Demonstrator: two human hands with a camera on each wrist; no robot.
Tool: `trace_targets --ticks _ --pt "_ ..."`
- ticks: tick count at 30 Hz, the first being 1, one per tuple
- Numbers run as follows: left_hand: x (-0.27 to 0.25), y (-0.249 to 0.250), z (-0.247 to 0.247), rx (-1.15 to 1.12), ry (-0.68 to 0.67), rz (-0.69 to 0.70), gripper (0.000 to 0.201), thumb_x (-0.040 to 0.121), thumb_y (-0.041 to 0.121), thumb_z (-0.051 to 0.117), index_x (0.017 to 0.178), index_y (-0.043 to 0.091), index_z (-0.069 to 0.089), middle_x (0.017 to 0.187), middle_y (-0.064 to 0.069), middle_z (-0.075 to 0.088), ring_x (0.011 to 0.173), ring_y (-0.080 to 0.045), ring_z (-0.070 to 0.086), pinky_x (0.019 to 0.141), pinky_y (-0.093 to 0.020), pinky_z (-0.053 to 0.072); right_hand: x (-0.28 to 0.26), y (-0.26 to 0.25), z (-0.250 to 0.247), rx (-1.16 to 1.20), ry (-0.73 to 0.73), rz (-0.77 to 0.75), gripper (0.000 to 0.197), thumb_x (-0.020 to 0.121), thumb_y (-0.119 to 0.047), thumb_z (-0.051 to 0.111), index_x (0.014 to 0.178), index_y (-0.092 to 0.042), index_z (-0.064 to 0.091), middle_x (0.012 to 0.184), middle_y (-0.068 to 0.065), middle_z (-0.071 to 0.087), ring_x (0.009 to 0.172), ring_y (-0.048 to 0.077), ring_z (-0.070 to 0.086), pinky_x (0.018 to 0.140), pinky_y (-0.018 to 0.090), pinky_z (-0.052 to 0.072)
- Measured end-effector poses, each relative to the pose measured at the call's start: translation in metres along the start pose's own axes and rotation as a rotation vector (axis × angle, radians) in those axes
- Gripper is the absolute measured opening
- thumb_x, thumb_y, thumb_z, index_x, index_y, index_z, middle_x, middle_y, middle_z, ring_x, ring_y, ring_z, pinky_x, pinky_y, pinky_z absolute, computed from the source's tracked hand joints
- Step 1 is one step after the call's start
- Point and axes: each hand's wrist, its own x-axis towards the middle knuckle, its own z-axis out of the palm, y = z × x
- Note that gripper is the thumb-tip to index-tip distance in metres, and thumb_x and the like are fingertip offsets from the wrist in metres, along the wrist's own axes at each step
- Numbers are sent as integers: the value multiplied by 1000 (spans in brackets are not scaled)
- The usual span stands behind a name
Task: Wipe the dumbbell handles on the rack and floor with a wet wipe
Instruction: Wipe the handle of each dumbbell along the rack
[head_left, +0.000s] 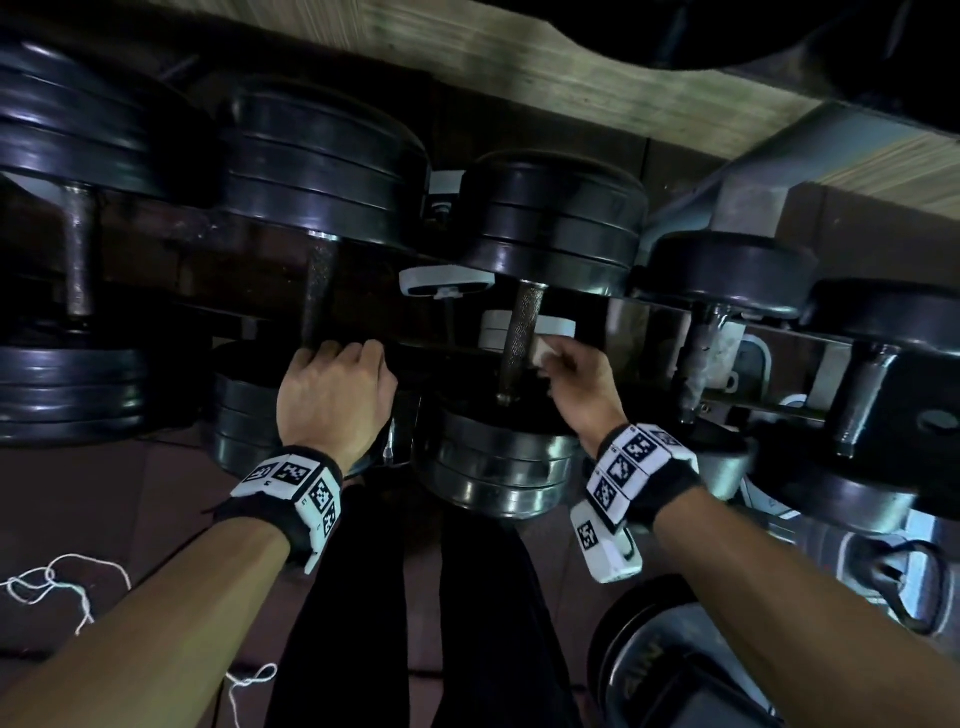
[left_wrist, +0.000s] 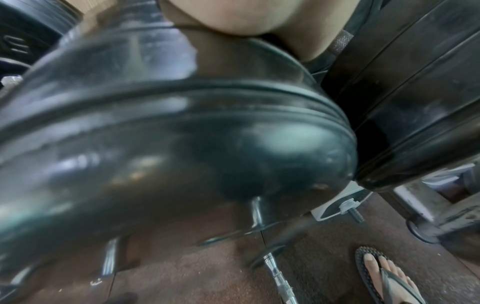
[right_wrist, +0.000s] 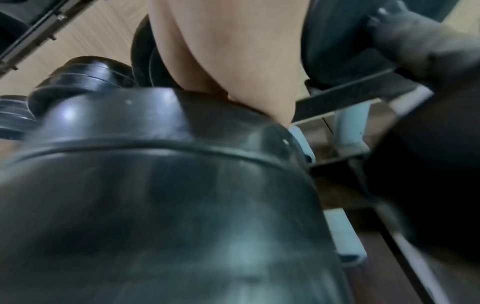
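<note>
A person's black trouser legs fill the bottom of the head view, with loose white string on the dark floor to the left and a foot in a sandal visible from the left wrist camera. Both forearms reach forward, each wearing a black wristband with white coded markers.

The left hand is clenched over the near end of a dark knurled dumbbell handle, fingers curled round it just above that dumbbell's near black weight; the same weight fills the left wrist view, blurred.

The right hand pinches a small folded white wet wipe between fingertips and thumb, holding it against the right side of the neighbouring dumbbell's silver knurled handle. That handle runs from a near weight, just below the hand, up to a far weight. The right wrist view shows only palm and blurred black rubber.

Both dumbbells rest across a metal rack, in a row with larger ones to the left and smaller ones to the right. White rack feet show below the handles. Beyond the far weights lies pale wood flooring.
</note>
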Motion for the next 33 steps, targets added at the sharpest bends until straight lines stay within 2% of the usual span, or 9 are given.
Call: trace_targets --ticks 2,4,5,7,11,16,20,25,33 --pt "0 0 1 0 0 1 22 94 26 53 81 12 63 68 -5 64 69 -29 60 68 -41 42 9 -4 3 -25 13 -24 20 99 -14 53 102 -19 72 90 -3 71 81 14 67 77 34 56" --pt "-1 -1 3 -3 8 4 22 94 26 52 82 12 63 68 -5 64 69 -29 60 69 -41 41 23 -16 7 -38 44 -47 26 97 -12 52 77 -25 63 64 -13 54 58 7 50 57 27 42" --pt "-1 -1 3 -4 10 4 22 95 26 51 82 12 63 69 -5 64 70 -29 60 69 -41 41 27 -20 10 -44 54 -55 30 96 -10 51 71 -26 58 60 -14 49 55 6 45 54 25 36" --pt "-1 -1 4 -6 12 9 23 95 26 51 83 12 63 69 -5 64 70 -29 60 69 -41 41 22 -23 11 -36 44 -44 27 96 -11 51 75 -26 60 63 -13 51 58 8 48 56 27 41" --pt "0 0 2 1 10 4 22 94 26 53 81 11 63 68 -5 64 68 -29 60 68 -41 41 -8 -11 1 -29 5 -1 22 99 -8 52 98 -18 72 85 -2 69 79 13 64 75 31 53" --pt "-1 0 2 -4 9 0 22 94 26 53 81 11 62 68 -5 64 68 -28 60 68 -41 42 3 -15 5 -83 -33 -15 23 97 -7 49 90 -17 68 73 -3 61 66 13 56 64 30 47" --pt "-1 0 0 -9 7 3 22 94 26 53 80 11 62 67 -5 63 67 -28 59 67 -40 42 -2 -19 7 -56 -66 12 28 98 -5 49 83 -19 68 72 -14 63 72 6 58 75 31 52" --pt "-1 0 1 -2 6 -4 22 93 26 53 80 11 62 66 -5 62 67 -28 59 67 -41 42 -13 -10 -9 -196 -119 10 18 97 -6 52 99 -9 70 93 7 69 86 19 63 76 26 44" --pt "-1 0 0 -1 3 4 23 94 27 52 81 11 62 67 -5 63 68 -28 59 68 -40 42 -12 -10 -6 -311 -220 11 19 96 -17 57 85 -3 63 77 8 61 73 16 54 69 32 42"
